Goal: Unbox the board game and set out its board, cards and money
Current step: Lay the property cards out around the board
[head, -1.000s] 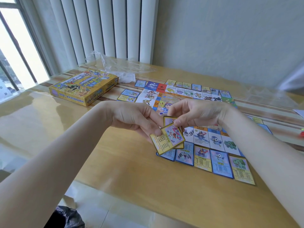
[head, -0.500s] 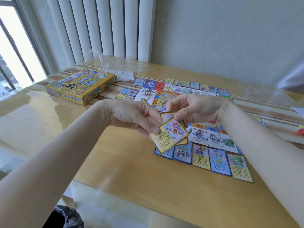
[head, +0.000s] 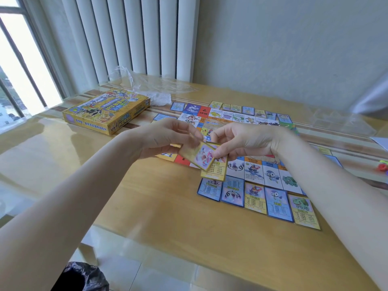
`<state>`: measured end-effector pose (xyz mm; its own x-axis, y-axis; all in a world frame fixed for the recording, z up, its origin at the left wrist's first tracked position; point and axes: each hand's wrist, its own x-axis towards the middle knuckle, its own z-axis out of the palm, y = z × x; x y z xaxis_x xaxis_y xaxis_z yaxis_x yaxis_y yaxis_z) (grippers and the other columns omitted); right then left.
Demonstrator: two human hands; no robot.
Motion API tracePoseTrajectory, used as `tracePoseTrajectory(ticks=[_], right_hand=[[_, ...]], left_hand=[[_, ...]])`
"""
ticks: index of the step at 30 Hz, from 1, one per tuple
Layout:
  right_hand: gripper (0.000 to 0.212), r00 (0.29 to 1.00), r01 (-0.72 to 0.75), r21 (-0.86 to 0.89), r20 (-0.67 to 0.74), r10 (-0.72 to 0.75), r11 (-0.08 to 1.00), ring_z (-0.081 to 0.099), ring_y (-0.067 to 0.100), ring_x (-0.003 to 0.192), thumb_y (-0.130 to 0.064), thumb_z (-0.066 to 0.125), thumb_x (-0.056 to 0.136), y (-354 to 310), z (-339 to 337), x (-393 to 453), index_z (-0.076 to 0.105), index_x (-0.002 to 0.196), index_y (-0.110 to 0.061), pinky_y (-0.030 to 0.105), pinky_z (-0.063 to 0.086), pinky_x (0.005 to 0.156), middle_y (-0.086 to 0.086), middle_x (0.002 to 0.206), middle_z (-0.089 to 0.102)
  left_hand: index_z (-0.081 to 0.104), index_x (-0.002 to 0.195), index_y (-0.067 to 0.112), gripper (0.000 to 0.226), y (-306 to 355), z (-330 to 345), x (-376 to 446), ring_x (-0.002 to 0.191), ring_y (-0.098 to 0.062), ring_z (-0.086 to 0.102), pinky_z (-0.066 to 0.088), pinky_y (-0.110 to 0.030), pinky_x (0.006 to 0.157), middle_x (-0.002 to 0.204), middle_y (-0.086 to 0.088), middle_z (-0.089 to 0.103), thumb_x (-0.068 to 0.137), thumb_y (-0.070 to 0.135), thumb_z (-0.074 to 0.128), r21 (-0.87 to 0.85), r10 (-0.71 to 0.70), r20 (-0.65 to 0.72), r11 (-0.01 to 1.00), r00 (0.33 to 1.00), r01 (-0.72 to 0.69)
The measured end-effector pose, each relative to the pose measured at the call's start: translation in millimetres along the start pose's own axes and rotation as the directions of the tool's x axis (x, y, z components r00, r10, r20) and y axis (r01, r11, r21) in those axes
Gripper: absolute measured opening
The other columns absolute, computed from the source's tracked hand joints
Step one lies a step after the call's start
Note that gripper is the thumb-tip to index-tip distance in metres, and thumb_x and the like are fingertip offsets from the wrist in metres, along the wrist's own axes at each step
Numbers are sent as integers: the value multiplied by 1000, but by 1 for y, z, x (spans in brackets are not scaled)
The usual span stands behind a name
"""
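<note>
1. Both hands were held together above the near edge of the game board [head: 231,120]: the left hand [head: 165,139] was curled around a small stack of yellow-bordered cards [head: 214,164], and the right hand [head: 241,141] was pinching the top card [head: 202,157] between thumb and fingertips.
2. Compared with half a second earlier, the top card had been slid leftward and turned off the stack; it was blurred by motion, and the card beneath it was now partly uncovered.
3. A card was judged to be in the middle of being dealt off the stack, ready to be laid beside the others.
4. A row of five cards [head: 258,200] was laid face up along the board's near edge, touching side by side, blue and yellow borders mixed.
5. More cards [head: 247,110] were lined along the board's far edge, and a few at its left side.
6. The yellow game box [head: 107,111] was lying closed on the wooden table [head: 168,227], well to the left of the board, with crumpled clear plastic wrap [head: 147,85] behind it.
7. No play money could be made out anywhere, so that part of the task was judged still outstanding, while the board was already set out and the cards partly so.
</note>
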<state>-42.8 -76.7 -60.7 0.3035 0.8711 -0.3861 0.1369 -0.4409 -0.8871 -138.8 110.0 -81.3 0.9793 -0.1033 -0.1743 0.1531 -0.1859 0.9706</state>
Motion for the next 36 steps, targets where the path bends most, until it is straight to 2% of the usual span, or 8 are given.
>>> tracePoseTrajectory(ticks=[3,9,14,19,24,28,32,36], right_hand=[[22,1000,-30,-104,-5,30,994,61,7,59,4,62,82,-2,5,0,49,71,-9,13,45,51,-1,65,64],[12,994,-108,-226,-43,101,968,60,4,59,1,67,80,-3,4,-2,61,81,-10,14,44,52,-5,66,65],[9,993,-111,-219,-74,97,969,56,3,54,-2,67,80,-4,2,-4,61,77,-8,14,41,49,-2,65,64],[9,991,-113,-224,-89,96,968,56,8,61,-6,69,79,0,-1,-3,62,77,-9,17,43,55,-1,67,62],[8,987,-145,-198,-98,128,969,51,8,54,-9,69,81,6,-3,-2,62,78,-9,16,42,49,2,66,61],[8,983,-165,-170,-103,148,972,50,9,55,-12,69,80,6,-1,-1,63,82,-7,15,40,44,8,75,65],[8,986,-150,-113,-96,139,982,58,14,61,-14,64,83,7,-1,2,67,82,-7,15,45,45,11,82,69],[16,989,-138,-18,-62,137,990,69,16,73,-11,55,90,9,-4,3,70,88,-4,18,53,55,11,86,73]], left_hand=[[69,86,14,12,3,3,0,74,-8,64,52,-20,72,77,3,70,84,6,62,-13,58,-51,998,997,-58],[73,90,17,15,12,5,-7,85,-11,64,49,-28,85,86,1,71,84,8,62,195,-19,70,981,997,5],[72,96,27,19,20,10,-10,72,6,59,43,-6,59,78,20,69,87,14,63,429,-137,120,900,983,74],[72,96,29,21,17,11,-6,107,-14,60,45,-26,92,105,10,70,86,13,64,472,-189,122,875,974,110],[73,97,27,21,12,11,0,116,-17,54,42,-21,84,117,7,66,85,11,65,480,-212,138,869,967,122],[73,95,29,20,9,10,3,99,-8,58,43,-12,71,107,11,68,85,12,65,479,-233,144,867,962,138],[73,94,30,20,7,6,5,106,-13,59,44,-14,73,118,4,66,86,14,65,482,-255,156,863,954,152],[72,87,28,13,10,-1,6,81,-2,59,45,-9,61,92,7,69,85,17,66,504,-265,115,846,957,174]])
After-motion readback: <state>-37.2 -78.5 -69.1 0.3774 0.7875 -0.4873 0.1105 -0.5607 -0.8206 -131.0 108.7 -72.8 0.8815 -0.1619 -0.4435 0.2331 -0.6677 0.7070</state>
